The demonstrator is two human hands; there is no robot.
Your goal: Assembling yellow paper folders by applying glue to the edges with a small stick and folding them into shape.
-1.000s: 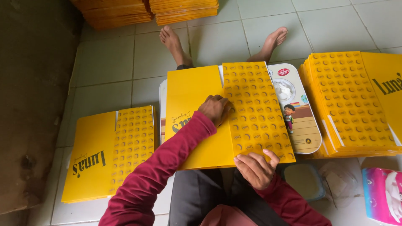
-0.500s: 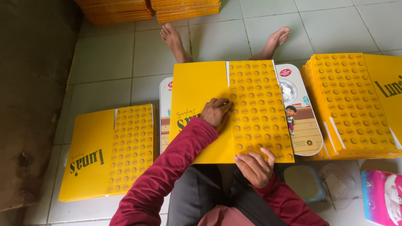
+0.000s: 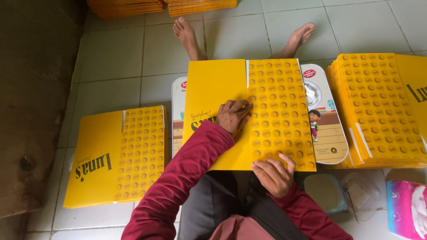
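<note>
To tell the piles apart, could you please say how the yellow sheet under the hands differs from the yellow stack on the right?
The yellow sheet under the hands is a single flat piece lying on a picture board; the stack on the right is many pieces, fanned, on the floor. The left hand and right hand press the sheet; nothing touches the stack. Both are yellow with a panel of printed circles.

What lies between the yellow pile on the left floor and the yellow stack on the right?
In the head view: the yellow sheet under both hands, lying on a white illustrated board.
</note>
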